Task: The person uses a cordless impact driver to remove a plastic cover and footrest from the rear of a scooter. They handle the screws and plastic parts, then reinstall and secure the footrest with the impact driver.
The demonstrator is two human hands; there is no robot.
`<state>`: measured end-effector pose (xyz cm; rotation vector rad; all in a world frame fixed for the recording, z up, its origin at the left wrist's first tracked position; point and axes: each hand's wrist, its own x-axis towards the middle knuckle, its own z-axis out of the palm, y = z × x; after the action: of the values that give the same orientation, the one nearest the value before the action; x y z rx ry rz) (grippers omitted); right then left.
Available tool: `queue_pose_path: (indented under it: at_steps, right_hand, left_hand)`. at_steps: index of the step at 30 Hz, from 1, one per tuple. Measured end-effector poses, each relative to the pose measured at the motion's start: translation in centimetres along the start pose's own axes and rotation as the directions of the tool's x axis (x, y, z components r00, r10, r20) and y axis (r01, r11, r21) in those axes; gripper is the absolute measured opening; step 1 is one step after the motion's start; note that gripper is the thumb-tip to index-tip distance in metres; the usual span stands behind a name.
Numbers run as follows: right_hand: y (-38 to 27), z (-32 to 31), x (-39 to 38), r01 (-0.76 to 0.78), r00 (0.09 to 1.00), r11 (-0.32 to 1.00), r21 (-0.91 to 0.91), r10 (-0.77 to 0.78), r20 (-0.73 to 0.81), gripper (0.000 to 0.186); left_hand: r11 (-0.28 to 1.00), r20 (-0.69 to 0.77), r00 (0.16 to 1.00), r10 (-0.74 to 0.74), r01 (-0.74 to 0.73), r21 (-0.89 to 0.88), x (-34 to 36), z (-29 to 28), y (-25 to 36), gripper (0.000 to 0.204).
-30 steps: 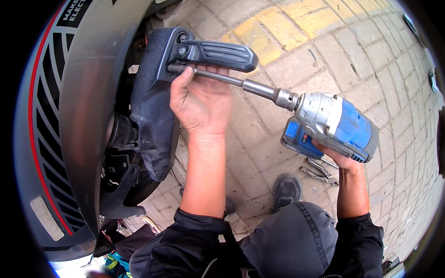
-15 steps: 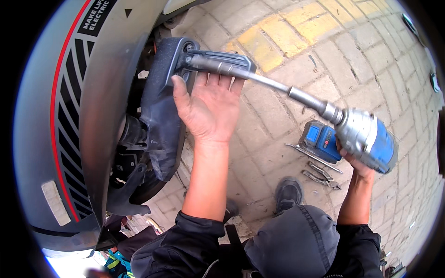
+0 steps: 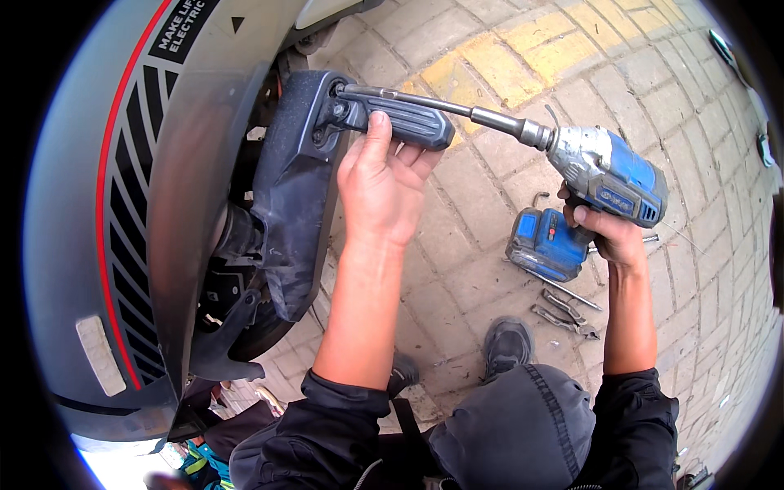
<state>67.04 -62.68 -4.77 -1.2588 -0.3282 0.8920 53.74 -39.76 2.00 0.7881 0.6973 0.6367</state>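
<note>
My right hand (image 3: 614, 234) is wrapped round the handle of a blue and silver cordless impact wrench (image 3: 611, 173), finger near its trigger. Its blue battery (image 3: 549, 245) hangs below. A long extension bar (image 3: 457, 108) runs left from it, its tip at the upper bolt spot on a black bracket (image 3: 298, 102). From that bracket juts a black ribbed footrest (image 3: 412, 124), just under the bar. My left hand (image 3: 382, 192) holds the footrest, thumb on the near side and fingers beneath. A lower bolt (image 3: 338, 109) shows beside the footrest's base.
The grey body panel (image 3: 204, 98) of a scooter-like vehicle fills the left. On the paving (image 3: 457, 245) lie pliers (image 3: 567, 314), a thin metal rod (image 3: 572, 294) and a bent hex key (image 3: 539, 198). My shoe (image 3: 508, 343) stands close by.
The wrench has moved up and left, and its tip has shifted from the lower bolt to the upper spot. My left hand has gone from an open palm to holding the footrest.
</note>
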Motion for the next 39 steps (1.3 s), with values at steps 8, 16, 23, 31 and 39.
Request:
queue_pose_path:
  at_steps: [8, 16, 23, 31, 39]
  right_hand:
    - [0.0, -0.4, 1.6, -0.1, 0.991, 0.981, 0.164, 0.083, 0.109, 0.041]
    - [-1.4, -0.5, 1.2, 0.044, 0.999, 0.994, -0.104, -0.042, 0.017, 0.037]
    - [-1.9, 1.1, 1.3, -0.009, 1.0, 0.999, -0.048, 0.008, -0.007, 0.043]
    - [-1.5, 0.9, 1.8, -0.008, 1.0, 1.0, -0.016, 0.008, 0.028, 0.042]
    - [-1.8, -0.2, 2.5, 0.032, 0.999, 0.985, -0.17, -0.032, -0.003, 0.042]
  left_hand:
    - [0.994, 0.013, 0.996, -0.084, 0.082, 0.076, -0.3, -0.5, 0.2, 0.037]
    - [0.994, 0.034, 0.996, -0.082, 0.079, 0.076, -0.2, -0.7, 0.1, 0.042]
    - [0.993, 0.052, 0.995, -0.09, 0.086, 0.081, -0.1, -0.9, 0.0, 0.04]
    - [0.994, 0.071, 0.994, -0.088, 0.082, 0.078, 0.0, -0.9, -0.2, 0.04]
    - [0.994, 0.088, 0.991, -0.1, 0.095, 0.049, 0.1, -0.9, -0.2, 0.04]
